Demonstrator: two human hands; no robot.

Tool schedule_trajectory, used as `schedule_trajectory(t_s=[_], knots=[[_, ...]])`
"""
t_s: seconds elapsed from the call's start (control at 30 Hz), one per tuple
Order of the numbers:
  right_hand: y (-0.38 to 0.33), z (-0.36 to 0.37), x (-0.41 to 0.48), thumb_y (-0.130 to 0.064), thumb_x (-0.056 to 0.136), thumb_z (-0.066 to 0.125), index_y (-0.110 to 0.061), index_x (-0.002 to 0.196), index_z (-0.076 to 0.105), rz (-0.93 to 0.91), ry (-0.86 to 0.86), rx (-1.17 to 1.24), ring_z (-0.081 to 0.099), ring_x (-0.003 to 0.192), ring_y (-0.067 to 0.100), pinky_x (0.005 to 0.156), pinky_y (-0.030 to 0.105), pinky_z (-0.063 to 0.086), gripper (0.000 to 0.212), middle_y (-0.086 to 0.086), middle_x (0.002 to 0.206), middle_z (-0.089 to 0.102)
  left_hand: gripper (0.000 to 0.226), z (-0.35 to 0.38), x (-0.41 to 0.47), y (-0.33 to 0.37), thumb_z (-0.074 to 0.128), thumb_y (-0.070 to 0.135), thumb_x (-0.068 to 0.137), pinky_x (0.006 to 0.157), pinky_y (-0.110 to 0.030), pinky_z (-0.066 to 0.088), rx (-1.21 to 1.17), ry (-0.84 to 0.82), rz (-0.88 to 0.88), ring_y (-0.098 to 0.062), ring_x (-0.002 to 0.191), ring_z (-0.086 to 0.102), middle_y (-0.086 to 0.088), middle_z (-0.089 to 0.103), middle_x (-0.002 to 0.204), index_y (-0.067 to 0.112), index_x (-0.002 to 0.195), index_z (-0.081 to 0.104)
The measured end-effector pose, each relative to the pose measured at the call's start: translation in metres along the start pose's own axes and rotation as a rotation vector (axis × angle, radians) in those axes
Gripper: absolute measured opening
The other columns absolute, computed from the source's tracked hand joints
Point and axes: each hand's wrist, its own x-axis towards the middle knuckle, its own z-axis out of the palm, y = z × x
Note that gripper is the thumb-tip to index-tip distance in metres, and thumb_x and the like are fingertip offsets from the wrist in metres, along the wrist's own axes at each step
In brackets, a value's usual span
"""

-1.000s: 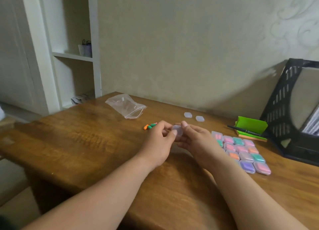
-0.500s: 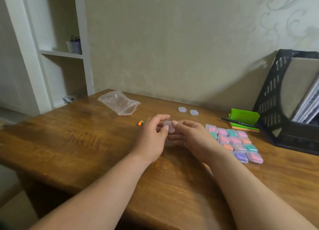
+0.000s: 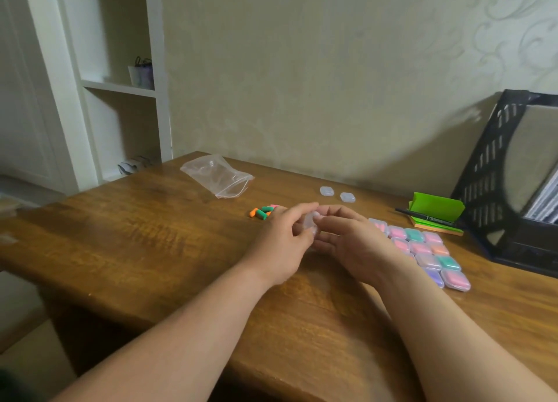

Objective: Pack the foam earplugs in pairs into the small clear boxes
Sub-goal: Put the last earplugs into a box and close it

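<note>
The left hand (image 3: 279, 243) and right hand (image 3: 354, 246) pinch one box (image 3: 311, 223) above the table (image 3: 145, 238); earplugs (image 3: 262, 213) lie just left; packed boxes (image 3: 424, 249) crowd the right.

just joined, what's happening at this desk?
A person is packing foam earplugs. Both the left hand and right hand hold one small clear box over the table. A few loose earplugs lie beyond the left hand, filled boxes sit in rows at right, and two empty-looking boxes wait near the wall.

Open table (image 3: 136, 250) at left; packed boxes (image 3: 428, 252) and file rack (image 3: 495, 196) crowded at right.
</note>
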Motion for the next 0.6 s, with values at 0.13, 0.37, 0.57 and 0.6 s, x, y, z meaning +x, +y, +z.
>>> schedule_trajectory(t_s=[0.13, 0.37, 0.57, 0.6], knots=[[0.001, -0.001, 0.001, -0.025, 0.099, 0.076, -0.005, 0.122, 0.067, -0.007, 0.045, -0.116, 0.077, 0.109, 0.04, 0.104, 0.054, 0.059, 0.031, 0.022, 0.114, 0.078, 0.037, -0.002, 0.001, -0.001, 0.061, 0.029, 0.11, 0.102, -0.035, 0.059, -0.055, 0.007, -0.007, -0.011, 0.121, 0.062, 0.01, 0.062, 0.129, 0.042, 0.145, 0.062], [0.003, 0.0, 0.001, -0.036, 0.098, 0.078, -0.008, 0.114, 0.071, -0.103, 0.07, -0.212, 0.074, 0.095, 0.036, 0.097, 0.05, 0.06, 0.032, 0.017, 0.103, 0.078, 0.016, -0.005, 0.005, -0.005, 0.068, 0.037, 0.105, 0.094, -0.045, 0.064, -0.347, -0.023, -0.142, -0.019, 0.102, 0.076, -0.003, 0.078, 0.11, 0.025, 0.116, 0.068], [0.003, 0.008, -0.001, -0.042, 0.103, 0.07, 0.0, 0.123, 0.067, -0.078, 0.043, -0.269, 0.072, 0.092, 0.039, 0.101, 0.064, 0.056, 0.046, 0.021, 0.098, 0.075, 0.024, -0.006, 0.005, 0.001, 0.061, 0.047, 0.103, 0.059, -0.031, 0.049, -0.386, -0.043, -0.166, -0.021, 0.077, 0.071, 0.0, 0.076, 0.088, 0.024, 0.105, 0.065], [0.003, 0.009, -0.001, -0.042, 0.103, 0.07, -0.001, 0.122, 0.067, -0.084, 0.05, -0.276, 0.073, 0.093, 0.042, 0.101, 0.065, 0.055, 0.045, 0.024, 0.1, 0.074, 0.025, -0.005, 0.006, 0.001, 0.058, 0.049, 0.104, 0.057, -0.032, 0.047, -0.368, -0.039, -0.168, -0.023, 0.075, 0.07, -0.001, 0.075, 0.087, 0.025, 0.103, 0.065]])
